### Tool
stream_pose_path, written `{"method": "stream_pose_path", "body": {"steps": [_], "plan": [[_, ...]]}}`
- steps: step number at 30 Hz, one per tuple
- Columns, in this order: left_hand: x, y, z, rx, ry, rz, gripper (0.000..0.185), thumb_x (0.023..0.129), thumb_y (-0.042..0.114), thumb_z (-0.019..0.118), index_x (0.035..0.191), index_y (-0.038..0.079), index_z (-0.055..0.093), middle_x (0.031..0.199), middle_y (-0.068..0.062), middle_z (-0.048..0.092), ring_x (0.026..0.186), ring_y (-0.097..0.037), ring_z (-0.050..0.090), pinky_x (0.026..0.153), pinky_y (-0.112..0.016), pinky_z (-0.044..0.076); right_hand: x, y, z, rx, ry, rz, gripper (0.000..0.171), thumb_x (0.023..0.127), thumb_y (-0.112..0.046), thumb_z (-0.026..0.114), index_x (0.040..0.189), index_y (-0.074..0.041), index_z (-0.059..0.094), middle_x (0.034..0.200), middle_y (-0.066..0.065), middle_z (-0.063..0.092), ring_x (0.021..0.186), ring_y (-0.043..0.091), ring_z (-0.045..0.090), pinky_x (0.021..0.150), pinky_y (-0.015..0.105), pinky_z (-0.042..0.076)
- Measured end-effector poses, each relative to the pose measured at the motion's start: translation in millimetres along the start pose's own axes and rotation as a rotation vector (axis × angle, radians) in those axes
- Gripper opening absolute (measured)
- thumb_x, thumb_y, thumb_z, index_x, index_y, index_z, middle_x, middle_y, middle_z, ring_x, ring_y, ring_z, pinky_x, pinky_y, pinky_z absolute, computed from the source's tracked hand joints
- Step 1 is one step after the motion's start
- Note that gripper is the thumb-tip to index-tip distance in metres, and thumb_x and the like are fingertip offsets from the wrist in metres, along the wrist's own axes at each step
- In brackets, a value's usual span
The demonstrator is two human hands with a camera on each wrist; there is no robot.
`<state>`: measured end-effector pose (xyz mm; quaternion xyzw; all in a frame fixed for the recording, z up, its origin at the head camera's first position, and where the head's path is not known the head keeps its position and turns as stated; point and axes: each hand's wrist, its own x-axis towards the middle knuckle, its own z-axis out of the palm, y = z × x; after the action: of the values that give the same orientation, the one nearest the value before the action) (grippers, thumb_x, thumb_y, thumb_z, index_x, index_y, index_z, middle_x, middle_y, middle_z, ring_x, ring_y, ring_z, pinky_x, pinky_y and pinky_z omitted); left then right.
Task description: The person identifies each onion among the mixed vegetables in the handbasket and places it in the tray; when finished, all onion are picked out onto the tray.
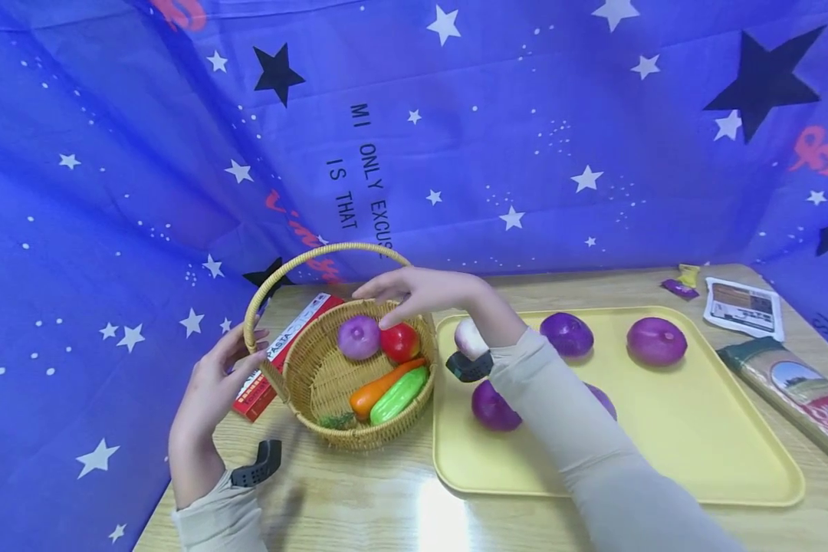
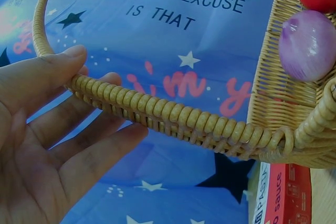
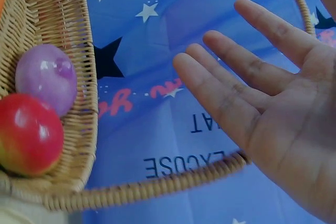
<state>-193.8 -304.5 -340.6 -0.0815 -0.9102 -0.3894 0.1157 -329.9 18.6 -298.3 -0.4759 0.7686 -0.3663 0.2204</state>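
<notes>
A wicker basket [image 1: 324, 381] stands on the table with its handle [image 1: 327, 249] raised. In it lie a purple onion [image 1: 359, 338], a red apple [image 1: 400, 343], an orange carrot [image 1: 384, 387] and a green ridged vegetable [image 1: 400, 395]. My left hand [image 2: 58, 145] is at the handle's left side, thumb on one side and loosely spread fingers on the other, fingertips close against the wicker. Over the basket's far right part hovers my right hand [image 1: 421, 295]; its fingers are extended and apart from the handle in the right wrist view.
A yellow tray [image 1: 697, 429] to the right bears several purple onions [image 1: 567, 334] and a whitish round thing [image 1: 468, 337], partly hidden by my right arm. A red pasta sauce box [image 1: 255, 395] lies behind the basket's left. Packets [image 1: 745, 307] and a long bag [image 1: 800, 391] lie at the right.
</notes>
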Motion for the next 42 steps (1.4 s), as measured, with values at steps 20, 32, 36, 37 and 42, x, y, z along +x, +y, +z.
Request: {"method": "stream_pose_path", "body": {"steps": [20,32,36,37,42], "plan": [[6.0,-5.8,-1.5,-0.017,0.029,0.039,0.047,0.095,0.018,0.056,0.14,0.017,0.044,0.127,-0.009,0.062,0.113,-0.012,0.06,0.089,-0.004,0.043,64.6,43.9,29.8,0.196,0.092,0.086,0.056,0.087,-0.025,0.067,0.138,-0.016,0.047,0.146,0.012,0.044,0.134,0.032,0.042,0.105,0.04,0.044],[6.4,-3.9,0.8,-0.021,0.027,0.015,0.043,0.094,0.02,0.057,0.136,0.015,0.048,0.126,-0.007,0.062,0.115,-0.023,0.059,0.091,-0.005,0.042,82.8,61.4,43.6,0.219,0.187,0.116,0.056,0.087,-0.023,0.068,0.138,-0.013,0.047,0.143,0.014,0.047,0.132,0.032,0.044,0.111,0.044,0.037],[6.2,-4.8,-0.1,-0.032,0.028,0.023,0.043,0.094,0.019,0.057,0.136,0.017,0.048,0.126,-0.007,0.063,0.113,-0.022,0.06,0.091,-0.005,0.042,88.3,72.6,48.9,0.208,0.215,0.125,0.056,0.086,-0.026,0.068,0.138,-0.015,0.049,0.143,0.013,0.048,0.132,0.029,0.044,0.112,0.044,0.036],[6.2,-5.1,-0.4,-0.035,0.027,0.023,0.044,0.094,0.019,0.057,0.137,0.017,0.048,0.126,-0.008,0.062,0.113,-0.022,0.06,0.091,-0.004,0.042,89.8,75.5,50.3,0.199,0.223,0.126,0.055,0.086,-0.027,0.068,0.137,-0.016,0.049,0.142,0.012,0.049,0.132,0.028,0.044,0.112,0.044,0.035],[6.9,-5.9,-1.0,-0.041,0.027,0.009,0.045,0.094,0.019,0.058,0.137,0.017,0.047,0.126,-0.008,0.062,0.114,-0.019,0.06,0.091,-0.005,0.043,95.0,87.6,57.4,0.146,0.269,0.138,0.053,0.087,-0.029,0.068,0.136,-0.019,0.051,0.14,0.009,0.051,0.133,0.025,0.044,0.113,0.044,0.033]]}}
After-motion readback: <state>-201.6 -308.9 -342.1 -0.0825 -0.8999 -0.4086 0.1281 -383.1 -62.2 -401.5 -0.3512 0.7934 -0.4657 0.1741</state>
